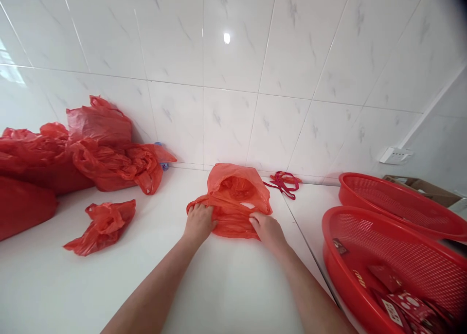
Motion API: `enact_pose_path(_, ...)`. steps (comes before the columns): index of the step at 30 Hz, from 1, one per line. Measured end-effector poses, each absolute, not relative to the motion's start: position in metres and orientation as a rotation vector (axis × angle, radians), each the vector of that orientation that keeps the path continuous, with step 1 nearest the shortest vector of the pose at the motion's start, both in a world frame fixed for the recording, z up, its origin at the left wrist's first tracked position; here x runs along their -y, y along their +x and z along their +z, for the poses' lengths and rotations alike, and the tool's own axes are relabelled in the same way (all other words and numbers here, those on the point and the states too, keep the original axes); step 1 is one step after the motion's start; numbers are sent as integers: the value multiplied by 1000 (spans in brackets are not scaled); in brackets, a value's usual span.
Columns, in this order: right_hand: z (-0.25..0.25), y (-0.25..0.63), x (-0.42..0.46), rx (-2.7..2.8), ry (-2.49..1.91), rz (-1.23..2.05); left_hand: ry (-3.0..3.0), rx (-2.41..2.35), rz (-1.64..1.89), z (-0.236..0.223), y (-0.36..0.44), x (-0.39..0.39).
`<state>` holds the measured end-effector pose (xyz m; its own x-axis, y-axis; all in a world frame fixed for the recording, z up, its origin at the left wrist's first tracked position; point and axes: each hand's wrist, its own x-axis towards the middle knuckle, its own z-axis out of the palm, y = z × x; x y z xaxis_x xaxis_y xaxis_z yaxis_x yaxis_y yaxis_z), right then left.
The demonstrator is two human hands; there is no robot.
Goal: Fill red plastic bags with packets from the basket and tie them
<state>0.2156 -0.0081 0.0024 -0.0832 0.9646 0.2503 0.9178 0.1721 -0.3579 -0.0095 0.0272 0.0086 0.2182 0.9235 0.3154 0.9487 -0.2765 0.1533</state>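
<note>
A thin red plastic bag lies on the white countertop near the tiled wall, its mouth gaping open toward me. My left hand grips the bag's near left edge with fingers curled into the plastic. My right hand pinches the near right edge the same way. Both hands rest low on the counter, a hand's width apart.
Full and crumpled red bags pile up at the left, with one loose crumpled bag in front. Red ribbon or bag handles lie by the wall. Two red mesh baskets stand at the right, the nearer holding red packets.
</note>
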Motion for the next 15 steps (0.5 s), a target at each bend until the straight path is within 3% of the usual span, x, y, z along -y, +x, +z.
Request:
enact_pose_path(6,3,209,2,1853,-2125,32,-2486,1829,-448,13,1,-17)
enact_pose_path(12,5,218,2,1849,-2102,347,-2524,1932,-367,18,2,-16)
enact_pose_path(15,5,224,2,1883,-1986,444,-2492,1877,-578,17,-4,-19)
